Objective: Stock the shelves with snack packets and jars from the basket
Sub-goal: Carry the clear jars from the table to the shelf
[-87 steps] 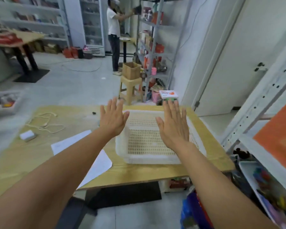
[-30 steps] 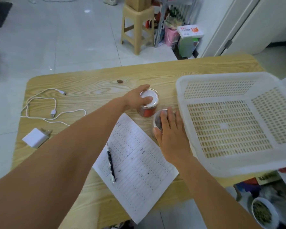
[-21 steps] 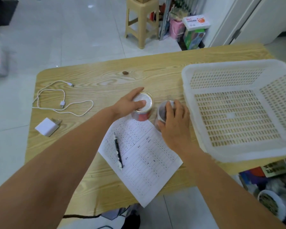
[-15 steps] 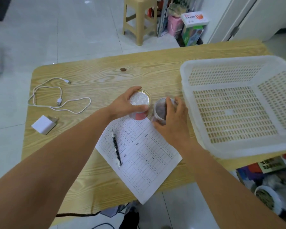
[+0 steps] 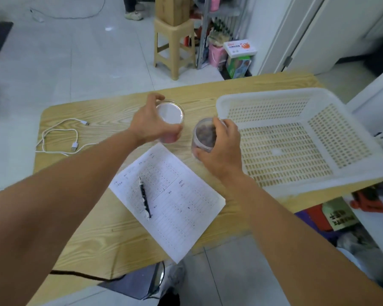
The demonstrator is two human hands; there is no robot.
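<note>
My left hand [image 5: 150, 124] grips a jar with a white lid and red body [image 5: 171, 112], raised above the wooden table [image 5: 93, 235]. My right hand [image 5: 221, 151] grips a clear jar of dark contents [image 5: 202, 134], also off the table, fingers curled round its side and rim. Both jars sit just left of the white perforated basket [image 5: 301, 100], which holds nothing that I can see.
A printed sheet [image 5: 173, 208] with a black pen [image 5: 144, 198] lies under my arms. A white cable [image 5: 60, 138] is at the table's left. Beyond the table stand a tan stool [image 5: 175, 47] with a cardboard box and a metal shelf rack [image 5: 217, 23]. White shelving [image 5: 376, 85] is at right.
Both hands have closed round the jars and lifted them off the table; the jars have come up and slightly forward. The view has shifted a little.
</note>
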